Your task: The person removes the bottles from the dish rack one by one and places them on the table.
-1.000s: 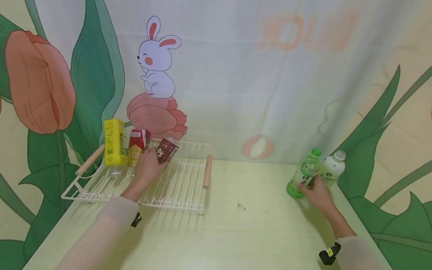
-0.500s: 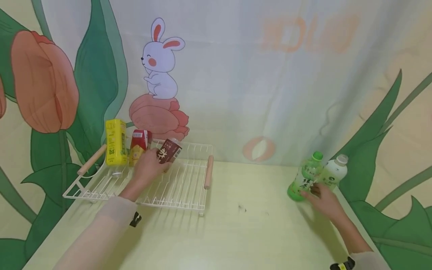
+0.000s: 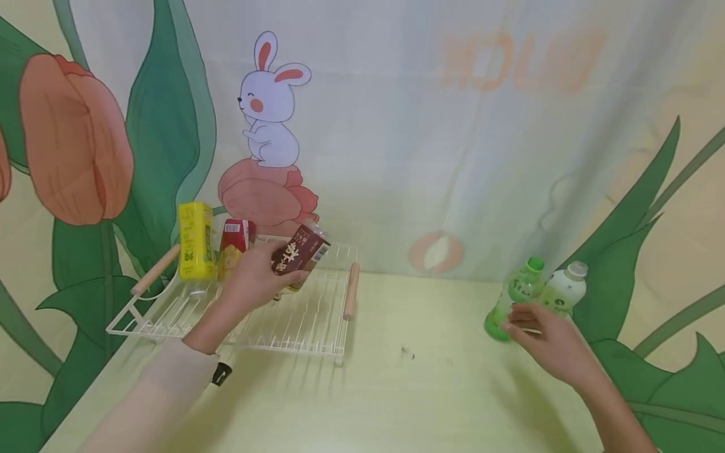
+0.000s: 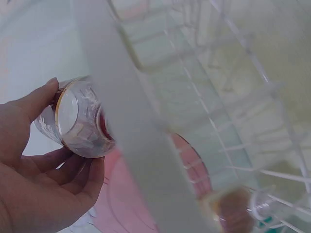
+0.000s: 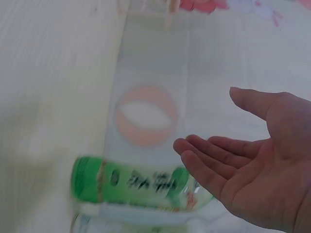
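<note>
Maroon bottle (image 3: pixel 303 251), tilted over the white rack (image 3: pixel 317 347) at eight o'clock – the left hand (image 3: pixel 255 275) grips it; the right hand (image 3: pixel 552 343), thumb and fingers apart, is near the green bottle (image 3: pixel 523 288) at four.

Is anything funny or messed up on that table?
Yes! The yellow bottle in the rack looks upside down: what seems to be its cap points downward. Small dark marks, right of the rack, also stand out on the pale table; I can't tell if they're dirt or damage.
</note>
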Demonstrator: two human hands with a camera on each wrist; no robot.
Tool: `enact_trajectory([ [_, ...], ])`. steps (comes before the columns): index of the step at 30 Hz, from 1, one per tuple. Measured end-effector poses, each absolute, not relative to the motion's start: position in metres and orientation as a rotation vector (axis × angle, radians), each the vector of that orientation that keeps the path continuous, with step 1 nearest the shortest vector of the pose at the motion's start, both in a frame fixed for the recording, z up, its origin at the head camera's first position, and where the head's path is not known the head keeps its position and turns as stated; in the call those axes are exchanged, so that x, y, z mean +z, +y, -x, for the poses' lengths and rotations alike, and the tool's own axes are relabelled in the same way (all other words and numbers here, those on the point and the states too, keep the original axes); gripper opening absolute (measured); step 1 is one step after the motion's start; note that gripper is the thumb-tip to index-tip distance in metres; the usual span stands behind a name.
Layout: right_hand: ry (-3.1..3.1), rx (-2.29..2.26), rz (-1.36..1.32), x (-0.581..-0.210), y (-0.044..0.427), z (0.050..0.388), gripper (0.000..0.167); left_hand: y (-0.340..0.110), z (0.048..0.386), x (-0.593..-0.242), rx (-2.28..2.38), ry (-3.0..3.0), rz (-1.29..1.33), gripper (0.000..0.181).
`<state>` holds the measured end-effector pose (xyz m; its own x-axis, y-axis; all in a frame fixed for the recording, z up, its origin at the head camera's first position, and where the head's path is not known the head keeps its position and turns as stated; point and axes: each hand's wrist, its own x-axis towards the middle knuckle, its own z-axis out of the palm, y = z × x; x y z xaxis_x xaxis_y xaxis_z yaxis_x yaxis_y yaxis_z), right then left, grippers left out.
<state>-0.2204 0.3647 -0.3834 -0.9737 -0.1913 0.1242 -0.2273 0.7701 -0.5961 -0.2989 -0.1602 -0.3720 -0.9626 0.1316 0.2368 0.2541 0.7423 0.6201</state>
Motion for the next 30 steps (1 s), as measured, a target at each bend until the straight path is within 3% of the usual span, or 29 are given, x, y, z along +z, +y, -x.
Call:
enact_trajectory([
  [7,-2.766,0.977,-0.566,-0.372,0.306,0.209,0.054,-0.125,0.264,-0.37,-0.939,-2.725,0.489,0.069],
  [22,-2.678,0.763,-0.765,-0.353,0.227,0.228,0.09,-0.083,0.256,-0.366,-0.772,-2.621,0.769,0.073],
  [30,-2.526,0.505,-0.939,-0.357,0.2,0.24,0.093,-0.062,0.252,-0.357,-0.68,-2.625,0.867,0.076],
])
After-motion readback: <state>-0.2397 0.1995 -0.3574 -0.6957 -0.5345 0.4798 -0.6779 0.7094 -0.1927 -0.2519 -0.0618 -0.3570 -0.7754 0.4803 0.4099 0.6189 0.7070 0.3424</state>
